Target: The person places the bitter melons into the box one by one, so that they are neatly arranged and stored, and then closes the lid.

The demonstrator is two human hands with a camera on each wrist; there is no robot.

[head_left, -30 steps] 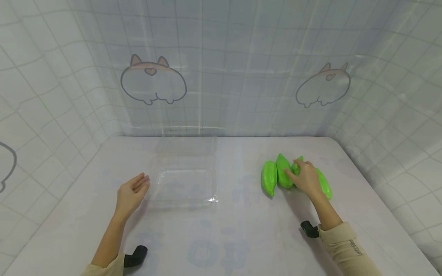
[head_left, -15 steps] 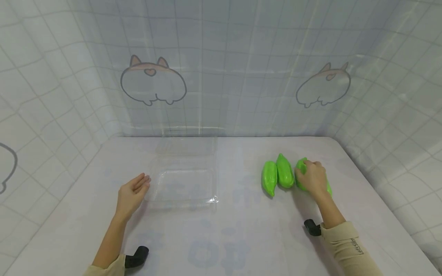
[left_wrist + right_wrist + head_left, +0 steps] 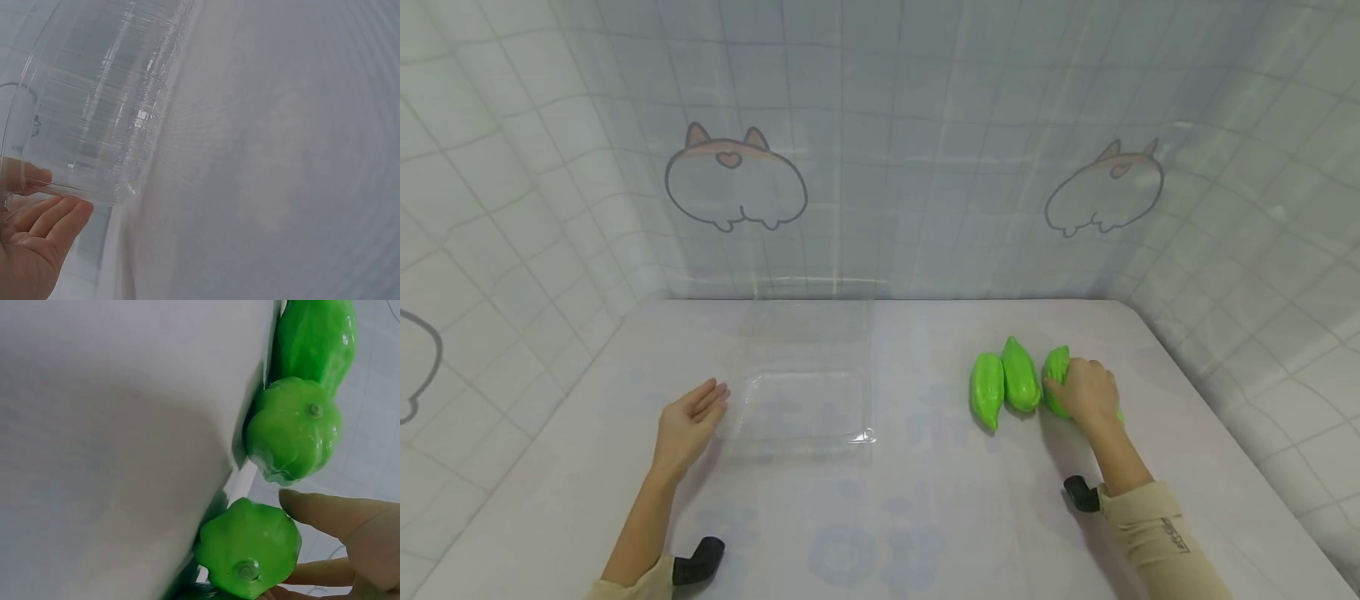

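Note:
My left hand (image 3: 687, 429) is at the left side of a clear plastic box (image 3: 867, 435); in the left wrist view its thumb and fingers pinch the box's rim from both sides. On the right my right hand (image 3: 1088, 393) holds a shiny green ribbed gourd (image 3: 1056, 392) lying on the table, with thumb on one side and fingers on the other. Left of it are a pointed green gourd (image 3: 1020, 375) and another green gourd (image 3: 987, 390), side by side. Mostly hidden behind the right hand is one more green gourd (image 3: 1121, 414).
The box's transparent lid (image 3: 808, 319) stands up at the back of it. A pale cloth covers the table (image 3: 917, 508), and tiled-pattern sheeting (image 3: 917, 167) rises behind and on both sides. Black curved pieces (image 3: 700, 561) stick out from both cuffs.
My right hand has shifted right and slightly nearer, and its gourd has moved right, leaving a small gap from the two at its left. The left hand stays at the box.

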